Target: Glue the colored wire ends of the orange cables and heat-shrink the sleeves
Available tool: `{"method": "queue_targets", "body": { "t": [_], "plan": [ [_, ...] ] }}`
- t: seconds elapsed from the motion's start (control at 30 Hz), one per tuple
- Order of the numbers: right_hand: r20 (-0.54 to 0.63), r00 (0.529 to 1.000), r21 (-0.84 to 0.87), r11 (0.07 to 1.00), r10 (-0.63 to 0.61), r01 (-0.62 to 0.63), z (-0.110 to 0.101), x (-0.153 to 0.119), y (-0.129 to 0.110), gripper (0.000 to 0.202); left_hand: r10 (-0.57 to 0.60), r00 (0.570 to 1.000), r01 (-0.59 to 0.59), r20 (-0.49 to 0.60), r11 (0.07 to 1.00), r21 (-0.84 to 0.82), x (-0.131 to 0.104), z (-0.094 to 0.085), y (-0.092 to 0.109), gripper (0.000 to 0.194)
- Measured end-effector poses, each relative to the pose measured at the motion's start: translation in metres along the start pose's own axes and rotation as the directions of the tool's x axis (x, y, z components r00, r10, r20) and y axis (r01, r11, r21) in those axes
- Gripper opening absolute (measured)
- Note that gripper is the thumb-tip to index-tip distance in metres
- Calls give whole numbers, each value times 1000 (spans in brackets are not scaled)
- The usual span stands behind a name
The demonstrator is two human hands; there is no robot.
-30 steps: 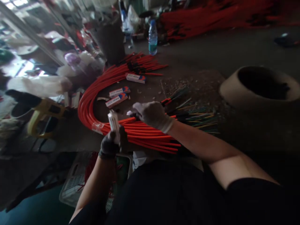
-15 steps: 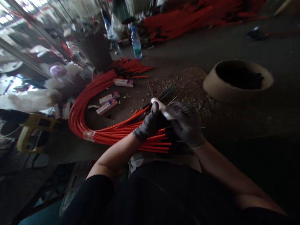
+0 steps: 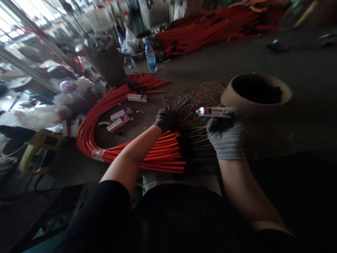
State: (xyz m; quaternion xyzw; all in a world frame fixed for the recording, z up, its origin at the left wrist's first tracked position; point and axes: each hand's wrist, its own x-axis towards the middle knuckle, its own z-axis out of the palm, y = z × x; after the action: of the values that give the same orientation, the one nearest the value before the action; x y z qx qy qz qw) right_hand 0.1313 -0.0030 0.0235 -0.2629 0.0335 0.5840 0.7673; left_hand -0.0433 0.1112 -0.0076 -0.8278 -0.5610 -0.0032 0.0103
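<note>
A white squeeze tube (image 3: 218,112) with a bare silvery neck lies level right of the frame's centre, its neck toward the left. The fingers of the gloved right hand (image 3: 228,137) hold it from below. Near the centre, the gloved left hand (image 3: 165,119) is at the orange cables (image 3: 85,130), too dark to tell whether its fingers grip any. The cables curve through the left-centre of the counter (image 3: 205,68), thin coloured wires (image 3: 198,135) fanning from their near ends. Three small cartons (image 3: 137,98) lie within the curve; a plastic bottle (image 3: 151,58) stands at upper centre.
</note>
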Motion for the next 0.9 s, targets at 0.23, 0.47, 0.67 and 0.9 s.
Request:
{"method": "queue_targets", "body": {
  "t": [0.23, 0.47, 0.67, 0.9],
  "plan": [
    [11, 998, -145, 988, 61, -59, -16, 2, -7, 43, -74, 983, 48, -166, 986, -158, -12, -29, -16, 32],
    [343, 926, -306, 951, 160, -51, 18, -6, 12, 45, 130, 946, -320, -297, 513, -796, -62, -58, 2, 37],
    [650, 740, -276, 853, -173, 442, 28, -9, -4, 45, 360, 842, -536, -401, 639, -551, -76, -101, 9, 18],
    [588, 739, -226, 810, -329, 541, 27, -19, 3, 36, 528, 721, -662, -450, 717, -220, -53, -147, 11, 24]
  ]
}}
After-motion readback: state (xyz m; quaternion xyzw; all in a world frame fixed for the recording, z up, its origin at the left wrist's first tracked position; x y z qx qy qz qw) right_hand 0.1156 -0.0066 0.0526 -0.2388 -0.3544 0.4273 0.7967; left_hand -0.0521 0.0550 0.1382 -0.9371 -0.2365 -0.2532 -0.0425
